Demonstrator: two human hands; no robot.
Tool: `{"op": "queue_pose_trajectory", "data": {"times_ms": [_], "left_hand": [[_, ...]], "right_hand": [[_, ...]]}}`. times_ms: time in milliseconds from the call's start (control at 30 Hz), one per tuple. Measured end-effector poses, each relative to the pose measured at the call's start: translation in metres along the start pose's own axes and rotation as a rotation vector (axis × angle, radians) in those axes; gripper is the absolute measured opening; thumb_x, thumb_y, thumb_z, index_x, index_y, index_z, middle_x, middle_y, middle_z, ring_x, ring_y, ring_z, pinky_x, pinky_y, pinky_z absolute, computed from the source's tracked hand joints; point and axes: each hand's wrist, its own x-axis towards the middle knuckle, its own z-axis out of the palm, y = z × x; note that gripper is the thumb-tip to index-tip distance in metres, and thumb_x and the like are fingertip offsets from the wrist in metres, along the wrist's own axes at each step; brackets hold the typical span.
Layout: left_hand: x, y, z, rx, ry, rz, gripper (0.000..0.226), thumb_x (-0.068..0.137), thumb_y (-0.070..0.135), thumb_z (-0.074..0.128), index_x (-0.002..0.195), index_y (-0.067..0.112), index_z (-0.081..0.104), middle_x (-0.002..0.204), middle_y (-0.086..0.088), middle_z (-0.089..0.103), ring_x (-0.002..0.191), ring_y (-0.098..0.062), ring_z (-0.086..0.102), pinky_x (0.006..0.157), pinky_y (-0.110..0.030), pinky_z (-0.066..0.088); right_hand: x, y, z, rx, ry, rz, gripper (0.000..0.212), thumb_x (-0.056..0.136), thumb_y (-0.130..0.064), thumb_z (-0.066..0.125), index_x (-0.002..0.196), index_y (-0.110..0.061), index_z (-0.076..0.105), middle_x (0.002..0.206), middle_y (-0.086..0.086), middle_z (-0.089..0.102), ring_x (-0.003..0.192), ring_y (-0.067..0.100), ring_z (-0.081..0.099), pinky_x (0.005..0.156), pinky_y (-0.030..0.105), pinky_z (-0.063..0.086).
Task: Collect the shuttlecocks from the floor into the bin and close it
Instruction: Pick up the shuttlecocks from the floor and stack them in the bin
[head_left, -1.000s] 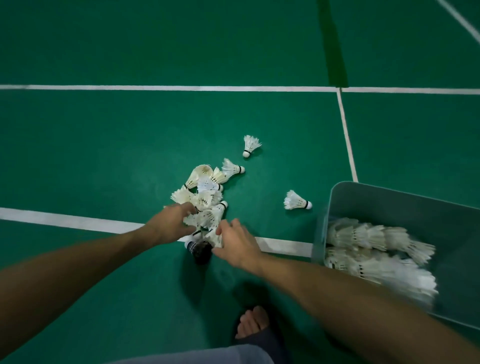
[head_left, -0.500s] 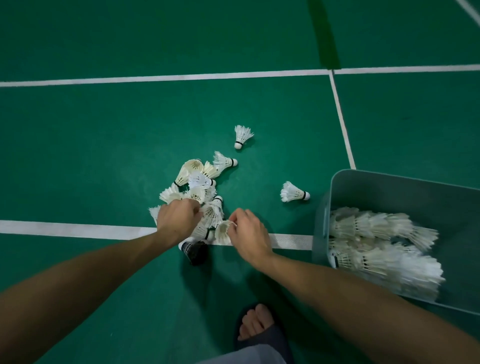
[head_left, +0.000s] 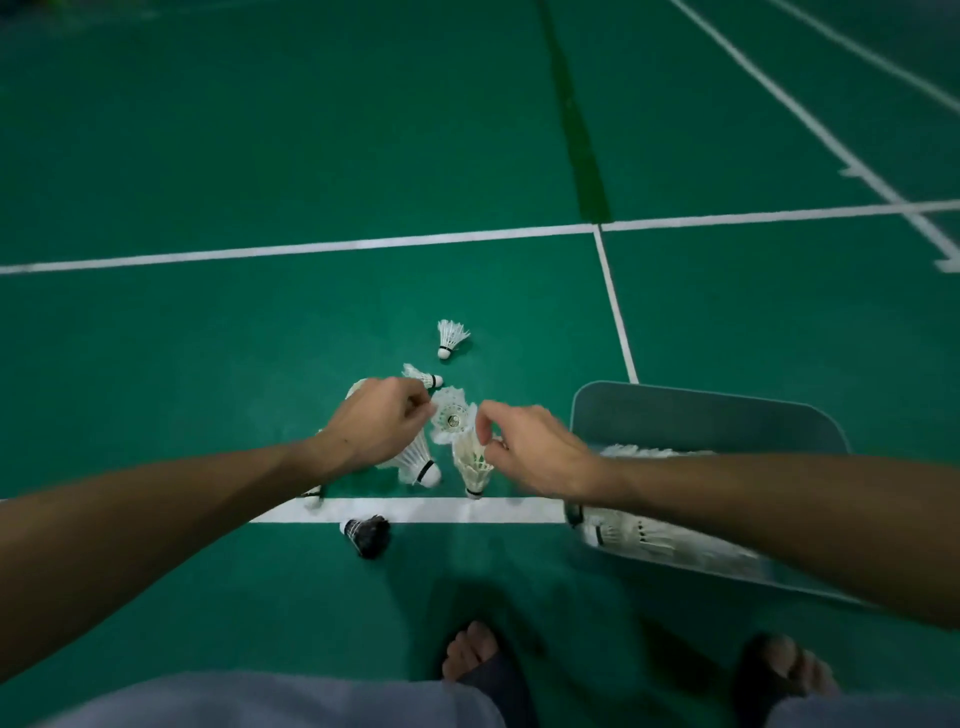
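On green court floor (head_left: 260, 156), white lines, both hands' fingers pinching shuttlecocks (head_left: 470, 462), grey bin (head_left: 701, 415) beside.

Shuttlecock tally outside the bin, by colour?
white shuttlecocks: 7 visible, two of them mostly hidden by the left hand and arm
black shuttlecock: 1
total: 8 visible; any others under the hands can't be seen, and those in the bin are too blurred to count
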Motion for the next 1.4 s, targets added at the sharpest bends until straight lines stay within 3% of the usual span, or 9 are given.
{"op": "queue_pose_trajectory", "data": {"times_ms": [200,300,433,600,800,900,1067,1300,1400], "left_hand": [[0.015,0.094,0.003,-0.074,-0.035,0.154,0.019,0.105,0.035,0.06,0.091,0.026,0.069,0.077,0.007,0.07,0.068,-0.025,0.07,0.067,-0.046,0.062],[0.026,0.131,0.02,-0.096,-0.06,0.207,0.02,0.104,0.037,0.061,0.094,0.023,0.072,0.081,0.007,0.072,0.073,-0.021,0.071,0.072,-0.046,0.063],[0.038,0.158,0.049,-0.13,-0.065,0.244,0.023,0.103,0.037,0.063,0.095,0.019,0.075,0.082,0.01,0.072,0.073,-0.006,0.068,0.073,-0.037,0.062],[0.056,0.172,0.07,-0.133,-0.086,0.214,0.019,0.104,0.032,0.064,0.093,0.02,0.074,0.079,0.011,0.07,0.071,-0.008,0.068,0.067,-0.029,0.059],[0.073,0.18,0.081,-0.125,-0.112,0.187,0.019,0.104,0.029,0.063,0.087,0.025,0.068,0.074,0.009,0.068,0.064,-0.014,0.066,0.052,-0.021,0.049],[0.07,0.179,0.092,-0.122,-0.155,0.208,0.018,0.104,0.031,0.063,0.088,0.025,0.069,0.077,0.007,0.07,0.069,-0.017,0.07,0.061,-0.033,0.061],[0.056,0.173,0.103,-0.114,-0.157,0.239,0.018,0.103,0.034,0.064,0.088,0.027,0.07,0.075,0.012,0.068,0.064,-0.006,0.065,0.057,-0.02,0.049],[0.053,0.166,0.106,-0.107,-0.157,0.222,0.02,0.103,0.037,0.064,0.091,0.025,0.073,0.075,0.014,0.069,0.065,-0.006,0.067,0.058,-0.024,0.053],[0.05,0.165,0.108,-0.102,-0.174,0.226,0.019,0.103,0.037,0.063,0.093,0.025,0.074,0.077,0.013,0.07,0.066,-0.007,0.068,0.06,-0.028,0.056]], "right_hand": [[-0.057,0.042,-0.103,-0.056,-0.05,0.06,0.02,0.098,-0.014,0.055,0.102,-0.014,0.074,0.058,-0.018,0.052,0.05,-0.012,0.055,0.056,0.015,0.045],[-0.083,0.084,-0.122,0.107,-0.065,0.171,0.019,0.099,-0.009,0.057,0.098,-0.005,0.075,0.066,-0.002,0.071,0.062,0.013,0.074,0.067,0.034,0.063],[-0.11,0.131,-0.13,0.264,-0.039,0.253,0.013,0.096,-0.006,0.065,0.092,0.001,0.076,0.079,0.013,0.077,0.069,0.027,0.076,0.066,0.036,0.065],[-0.117,0.174,-0.124,0.077,-0.041,0.303,0.013,0.085,-0.024,0.083,0.088,-0.012,0.078,0.075,-0.003,0.077,0.067,0.009,0.075,0.063,0.021,0.06],[-0.108,0.208,-0.106,-0.055,0.12,0.376,0.019,0.093,-0.038,0.074,0.084,-0.021,0.071,0.078,-0.014,0.063,0.069,-0.001,0.06,0.055,0.016,0.039],[-0.099,0.22,-0.098,-0.063,0.153,0.423,0.02,0.096,-0.035,0.071,0.083,-0.02,0.066,0.081,-0.007,0.066,0.072,0.005,0.062,0.057,0.019,0.041],[-0.091,0.231,-0.074,0.01,0.183,0.484,0.023,0.1,-0.029,0.065,0.081,-0.018,0.061,0.079,-0.002,0.064,0.071,0.009,0.06,0.064,0.025,0.044],[-0.086,0.237,-0.041,0.191,0.098,0.589,0.024,0.102,-0.025,0.062,0.089,-0.007,0.071,0.081,0.009,0.074,0.07,0.019,0.069,0.075,0.04,0.063],[-0.085,0.236,-0.033,0.252,0.079,0.627,0.02,0.103,-0.02,0.061,0.092,-0.006,0.07,0.083,0.009,0.073,0.068,0.017,0.068,0.065,0.033,0.06]]}}
